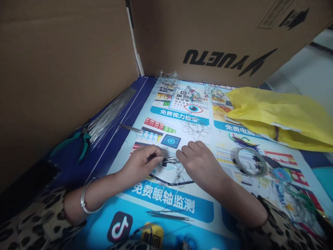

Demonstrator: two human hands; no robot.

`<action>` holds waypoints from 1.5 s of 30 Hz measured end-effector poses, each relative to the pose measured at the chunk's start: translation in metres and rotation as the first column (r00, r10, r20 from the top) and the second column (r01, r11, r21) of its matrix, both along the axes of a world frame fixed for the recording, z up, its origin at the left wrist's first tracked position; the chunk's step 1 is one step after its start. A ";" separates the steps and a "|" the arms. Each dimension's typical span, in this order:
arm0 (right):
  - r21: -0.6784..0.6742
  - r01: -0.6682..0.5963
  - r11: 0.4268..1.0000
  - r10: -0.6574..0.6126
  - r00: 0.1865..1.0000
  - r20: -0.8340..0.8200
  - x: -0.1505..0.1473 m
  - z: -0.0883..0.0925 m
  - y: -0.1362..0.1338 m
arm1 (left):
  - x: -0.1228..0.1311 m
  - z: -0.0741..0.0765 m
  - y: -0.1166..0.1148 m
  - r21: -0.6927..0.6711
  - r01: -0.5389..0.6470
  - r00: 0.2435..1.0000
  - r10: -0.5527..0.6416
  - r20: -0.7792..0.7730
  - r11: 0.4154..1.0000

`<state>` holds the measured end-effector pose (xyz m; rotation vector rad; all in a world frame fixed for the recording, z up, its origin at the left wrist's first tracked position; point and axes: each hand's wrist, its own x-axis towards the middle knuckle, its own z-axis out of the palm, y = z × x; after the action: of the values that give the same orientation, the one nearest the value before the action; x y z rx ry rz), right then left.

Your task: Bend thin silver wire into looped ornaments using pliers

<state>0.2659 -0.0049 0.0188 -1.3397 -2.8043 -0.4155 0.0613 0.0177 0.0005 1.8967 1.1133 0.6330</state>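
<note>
My left hand (144, 160) is closed, thumb and forefinger pinched on a silvery bunch of thin wire (170, 160). On the other end of that bunch, my right hand (199, 166) is closed with its fingers curled under, so its exact grip is partly hidden. Below the hands hangs or lies a loop of fine wire with small clear beads (166, 182); I cannot tell whether it touches the sheet. Just beyond my hands, a flower-shaped wire piece (197, 128) rests on the printed sheet (179, 139).
Pliers with teal handles (84, 142), straight wires (110, 113) and tweezers (131, 128) lie left. Cardboard walls (65, 52) rise left and behind. On the right are a yellow bag (283, 111), a tape roll (250, 161) and tangled wire pieces (296, 199). Loose wires (169, 215) lie nearest me.
</note>
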 end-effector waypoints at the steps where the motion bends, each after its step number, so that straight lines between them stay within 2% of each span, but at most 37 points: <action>1: 0.001 -0.007 1.000 0.007 1.000 0.001 0.000 0.000 0.000 | 0.000 -0.001 0.000 0.002 -0.006 1.000 0.006 0.000 1.000; 9: -0.023 -0.040 0.999 0.039 0.999 -0.007 0.001 0.004 0.004 | 0.000 0.001 -0.001 0.014 -0.042 0.999 0.042 0.008 0.999; 18: -0.053 -0.039 0.998 0.038 0.999 -0.015 -0.001 0.004 0.007 | -0.002 -0.006 -0.003 0.036 -0.042 0.999 0.042 -0.003 0.998; 23: -0.053 -0.031 0.998 0.030 0.999 -0.015 -0.002 0.005 0.006 | -0.001 -0.004 -0.003 0.077 -0.039 0.999 0.040 -0.014 0.996; 37: -0.070 0.063 0.996 -0.066 0.997 -0.036 -0.005 0.003 0.002 | -0.002 -0.005 -0.006 0.139 -0.054 0.997 0.062 -0.048 0.989; 45: -0.090 0.075 0.993 -0.078 0.997 -0.026 -0.007 0.005 0.002 | -0.003 -0.006 -0.006 0.169 -0.017 0.998 0.027 -0.057 0.986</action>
<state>0.2585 -0.0029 0.0236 -1.4615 -2.7856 -0.2724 0.0585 0.0114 -0.0056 2.0609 1.1498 0.7068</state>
